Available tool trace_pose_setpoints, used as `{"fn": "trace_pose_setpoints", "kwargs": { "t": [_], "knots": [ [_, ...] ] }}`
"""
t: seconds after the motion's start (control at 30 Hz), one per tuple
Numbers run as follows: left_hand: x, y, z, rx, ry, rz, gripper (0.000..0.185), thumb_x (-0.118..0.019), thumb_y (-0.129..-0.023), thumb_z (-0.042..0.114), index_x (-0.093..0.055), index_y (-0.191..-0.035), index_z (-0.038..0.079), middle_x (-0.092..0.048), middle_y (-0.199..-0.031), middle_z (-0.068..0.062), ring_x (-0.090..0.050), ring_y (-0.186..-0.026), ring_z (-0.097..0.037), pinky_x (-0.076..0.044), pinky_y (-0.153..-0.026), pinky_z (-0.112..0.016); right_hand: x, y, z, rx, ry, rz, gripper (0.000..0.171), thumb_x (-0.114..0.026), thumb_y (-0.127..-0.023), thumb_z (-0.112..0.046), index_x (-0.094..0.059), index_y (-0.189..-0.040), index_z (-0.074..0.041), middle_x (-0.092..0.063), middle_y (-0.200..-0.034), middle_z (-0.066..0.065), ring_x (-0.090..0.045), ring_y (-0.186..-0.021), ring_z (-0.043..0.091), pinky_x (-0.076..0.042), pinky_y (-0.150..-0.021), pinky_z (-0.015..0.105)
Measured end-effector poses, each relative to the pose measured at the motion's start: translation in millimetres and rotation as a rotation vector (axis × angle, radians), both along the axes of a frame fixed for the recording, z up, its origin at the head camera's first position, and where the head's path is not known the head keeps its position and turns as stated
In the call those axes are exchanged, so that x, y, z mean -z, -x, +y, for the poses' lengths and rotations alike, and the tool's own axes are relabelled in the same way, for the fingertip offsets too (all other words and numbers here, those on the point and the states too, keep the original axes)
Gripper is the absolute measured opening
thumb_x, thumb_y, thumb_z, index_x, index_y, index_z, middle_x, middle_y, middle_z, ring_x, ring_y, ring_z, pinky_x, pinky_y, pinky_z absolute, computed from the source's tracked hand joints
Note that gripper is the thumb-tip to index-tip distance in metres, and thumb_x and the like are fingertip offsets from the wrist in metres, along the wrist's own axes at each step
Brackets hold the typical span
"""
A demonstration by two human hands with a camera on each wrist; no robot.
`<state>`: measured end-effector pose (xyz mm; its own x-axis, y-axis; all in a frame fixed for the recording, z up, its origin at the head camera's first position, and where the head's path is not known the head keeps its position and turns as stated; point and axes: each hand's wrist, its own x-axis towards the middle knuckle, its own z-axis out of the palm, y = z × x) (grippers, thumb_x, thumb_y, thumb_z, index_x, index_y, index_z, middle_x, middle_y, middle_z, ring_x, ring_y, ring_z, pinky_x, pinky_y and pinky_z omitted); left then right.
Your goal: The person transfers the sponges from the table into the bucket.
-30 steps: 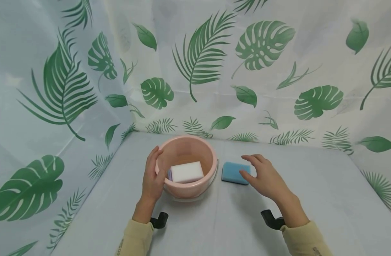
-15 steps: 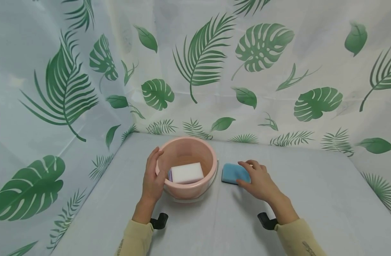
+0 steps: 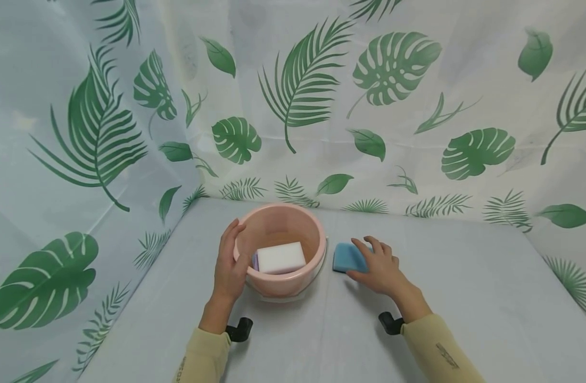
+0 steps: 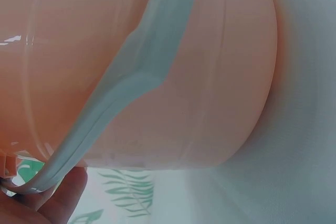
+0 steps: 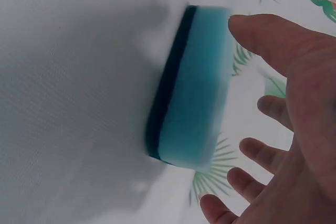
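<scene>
Pale grey cloth-covered bench — smooth, faint crease running toward near edge. White curtain backdrop printed with green palm and monstera leaves — wraps behind bench and along left side, meeting at rear left corner. Same leaf print glimpsed in both wrist views, blurred. Backdrop's lower hem meets bench surface along back edge, small fern prints lined up there.

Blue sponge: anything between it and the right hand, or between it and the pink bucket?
Nothing visible. The right hand is already over the blue sponge, fingers spread around it. Only bare table cloth lies between the sponge and the pink bucket, which the left hand holds by its rim.
</scene>
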<state>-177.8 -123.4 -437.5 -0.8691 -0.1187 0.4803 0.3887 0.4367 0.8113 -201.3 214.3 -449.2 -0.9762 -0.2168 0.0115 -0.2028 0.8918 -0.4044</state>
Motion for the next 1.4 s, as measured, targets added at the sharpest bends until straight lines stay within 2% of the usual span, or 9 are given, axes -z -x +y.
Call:
{"fn": "trace_pose_setpoints", "kwargs": {
  "t": [0.23,0.5,0.93,1.4],
  "knots": [
    [-2.7,0.8,2,0.007,-0.01,-0.005,0.05,-0.048,-0.094,0.011,-0.05,-0.143,0.004,-0.034,-0.159,-0.01,-0.03,-0.147,-0.028,-0.025,-0.115,-0.057,2.9,6.5,0,0.006,-0.044,-0.059,0.083,-0.075,-0.087,-0.038,-0.036,-0.154,-0.007,-0.023,-0.153,0.03,-0.019,-0.136,0.059,-0.027,-0.096,0.076],
    [-6.1,2.3,2,0.003,0.002,0.011,0.047,-0.048,-0.096,0.014,-0.051,-0.142,0.003,-0.036,-0.158,-0.012,-0.031,-0.147,-0.029,-0.025,-0.116,-0.055,11.4,16.4,1,0.0,-0.058,-0.076,0.086,-0.074,-0.087,-0.041,-0.034,-0.156,-0.007,-0.023,-0.155,0.029,-0.019,-0.138,0.056,-0.026,-0.097,0.076],
    [-3.9,0.4,0,0.003,0.011,-0.005,0.047,-0.047,-0.096,0.013,-0.051,-0.142,0.002,-0.035,-0.158,-0.012,-0.03,-0.147,-0.029,-0.025,-0.115,-0.056,26.1,21.9,0,-0.025,-0.032,-0.061,0.085,-0.075,-0.088,-0.037,-0.033,-0.156,-0.006,-0.031,-0.151,0.028,-0.024,-0.137,0.054,-0.03,-0.097,0.075],
    [-2.6,0.4,-1,-0.001,-0.001,-0.024,0.048,-0.048,-0.096,0.016,-0.051,-0.142,0.004,-0.034,-0.159,-0.01,-0.029,-0.147,-0.029,-0.025,-0.115,-0.057,20.1,19.3,-1,-0.031,-0.029,0.007,0.085,-0.08,-0.084,-0.034,-0.04,-0.152,-0.003,-0.041,-0.145,0.029,-0.033,-0.133,0.054,-0.034,-0.098,0.073]
  ]
}}
